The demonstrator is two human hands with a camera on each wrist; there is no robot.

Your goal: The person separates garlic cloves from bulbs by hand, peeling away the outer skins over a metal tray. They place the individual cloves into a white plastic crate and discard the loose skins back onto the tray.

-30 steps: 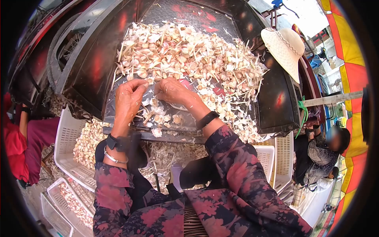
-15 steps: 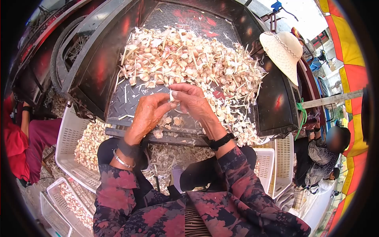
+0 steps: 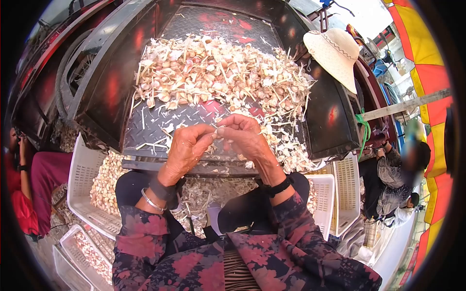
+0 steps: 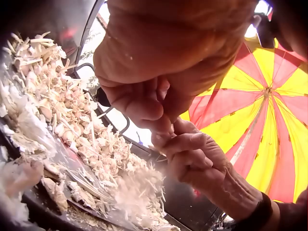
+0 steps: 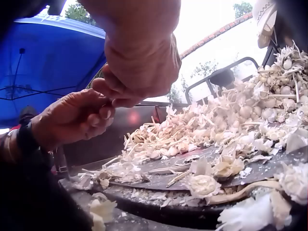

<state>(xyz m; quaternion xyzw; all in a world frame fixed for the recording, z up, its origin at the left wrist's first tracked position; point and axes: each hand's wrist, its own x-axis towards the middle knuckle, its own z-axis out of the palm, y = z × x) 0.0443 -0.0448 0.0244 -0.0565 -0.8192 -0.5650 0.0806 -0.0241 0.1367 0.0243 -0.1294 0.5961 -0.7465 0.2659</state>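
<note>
Fingertips of left hand (image 3: 187,146) and right hand (image 3: 246,138) pinch perhaps a scrap (image 3: 217,130), with less white showing than before.

- Head view: bright daylight on the broad heap of pale, papery garlic cloves (image 3: 208,72); fisheye distortion bends everything around the heap, and the corners fall black.
- Left wrist view: the left hand (image 4: 163,62), right of the heap, is backlit and brownish — strong glare behind; haze smears the heap's lower end.
- Right wrist view: washed-out white above the heap, dark edges — crumpled white peelings (image 5: 248,214) below it look soft.
</note>
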